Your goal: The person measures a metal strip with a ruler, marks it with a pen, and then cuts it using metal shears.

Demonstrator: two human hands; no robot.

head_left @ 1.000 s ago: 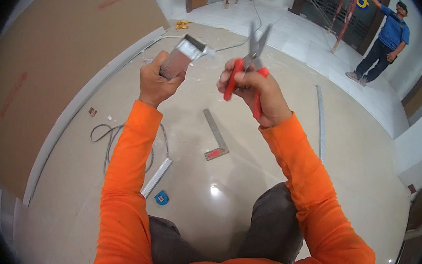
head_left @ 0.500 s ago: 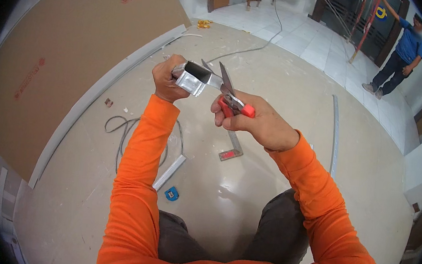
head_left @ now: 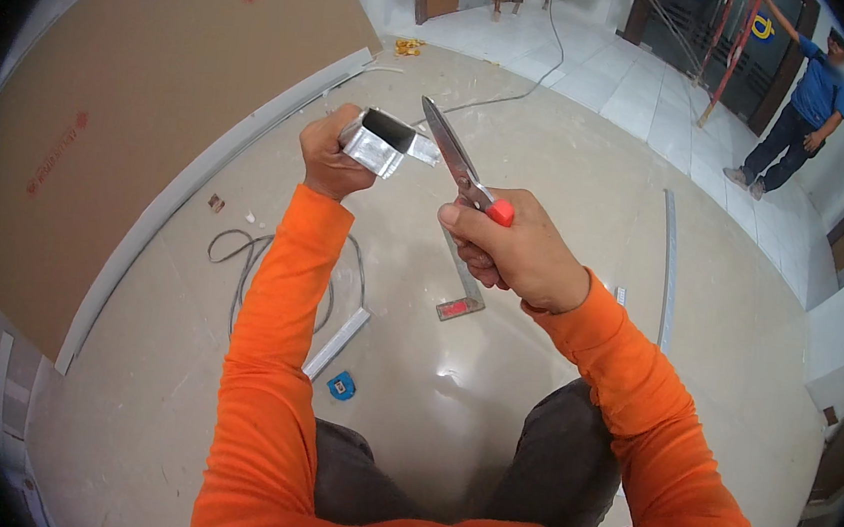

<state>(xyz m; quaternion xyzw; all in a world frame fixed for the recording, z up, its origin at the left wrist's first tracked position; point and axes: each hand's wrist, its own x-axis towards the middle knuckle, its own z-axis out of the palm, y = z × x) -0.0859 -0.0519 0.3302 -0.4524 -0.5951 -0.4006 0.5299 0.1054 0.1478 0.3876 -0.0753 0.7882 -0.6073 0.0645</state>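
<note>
My left hand is wrapped round a metal channel, held up with its hollow end facing me. A bent flap sticks out from the channel's right side. In my right hand is a pair of tin snips with red grips. The blades are closed together and point up and to the left, just right of the flap. Below my right hand a try square with a red-marked stock lies on the floor, its blade partly covered by the hand.
On the floor lie a blue tape measure, a short metal strip, a looped cable and a long metal stud. A large brown board leans at the left. A person in blue stands at the far right near red scaffolding.
The snips' blades have gone from open at the flap to closed and apart from it. My right hand has tightened round the handles. The channel has shifted slightly left.
</note>
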